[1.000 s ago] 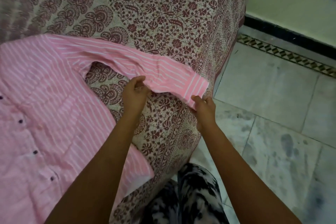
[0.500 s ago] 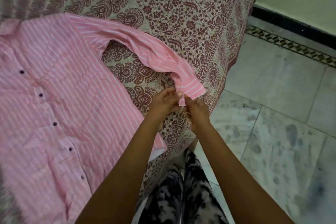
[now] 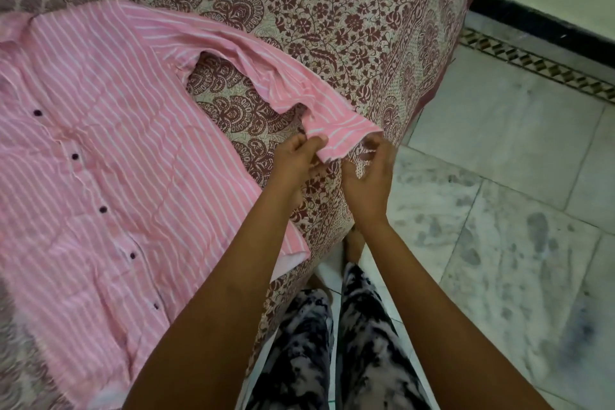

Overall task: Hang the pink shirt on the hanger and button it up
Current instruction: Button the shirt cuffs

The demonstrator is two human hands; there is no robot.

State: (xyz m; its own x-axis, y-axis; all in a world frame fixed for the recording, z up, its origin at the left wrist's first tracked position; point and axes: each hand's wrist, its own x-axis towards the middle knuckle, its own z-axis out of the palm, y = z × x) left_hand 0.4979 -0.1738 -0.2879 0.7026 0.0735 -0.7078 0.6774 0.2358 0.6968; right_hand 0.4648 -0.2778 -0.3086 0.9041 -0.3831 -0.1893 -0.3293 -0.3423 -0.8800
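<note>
The left hand [image 3: 298,158] pinches the near edge of the cuff [image 3: 342,133]. The right hand [image 3: 367,176], which met it half a second ago, now sits apart to the right, its fingers curled at the cuff's corner and too blurred to tell whether they grip. The pink shirt [image 3: 116,130], creased white-striped cloth with dark round buttons [image 3: 103,209], lies flat on the floral bedspread [image 3: 332,10], its left side cut off.

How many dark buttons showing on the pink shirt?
5, in a diagonal line down the pink shirt front: first button uppermost, then second, third, fourth, fifth lowest. Others may be hidden lower down.
</note>
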